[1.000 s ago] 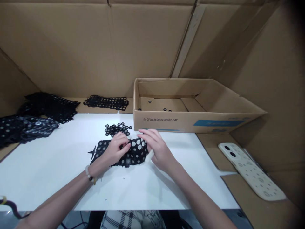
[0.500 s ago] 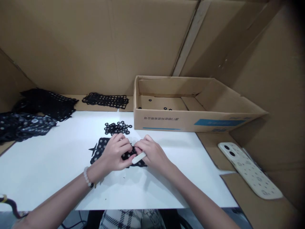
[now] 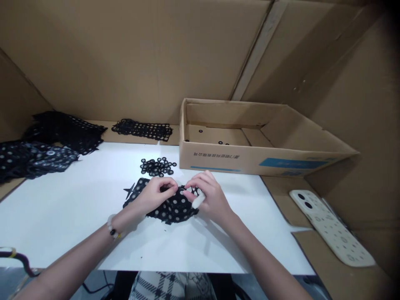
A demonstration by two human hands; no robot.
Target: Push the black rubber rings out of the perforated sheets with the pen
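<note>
A black sheet dotted with round pale spots (image 3: 175, 208) lies on the white table under both hands. My left hand (image 3: 156, 193) is closed in a pinch at the sheet's upper edge; its fingertips seem to grip the sheet. My right hand (image 3: 212, 196) is curled around a short white stick-like tool (image 3: 198, 201), with thumb and index finger a little apart over the sheet's right part. Just behind the hands sits a pile of small black rings (image 3: 158, 166). A pointed black scrap (image 3: 129, 191) sticks out at the sheet's left end.
An open cardboard box (image 3: 218, 158) with a few black rings inside stands at the back right. Spotted black sheets (image 3: 37, 160) are heaped at the left, and a perforated black strip (image 3: 142, 130) lies at the back. A phone in a cream case (image 3: 333, 229) rests at the right.
My hands have drawn apart slightly, the right one moving right with the white tool. More of the sheet's middle shows now. The whole view has shifted a little.
</note>
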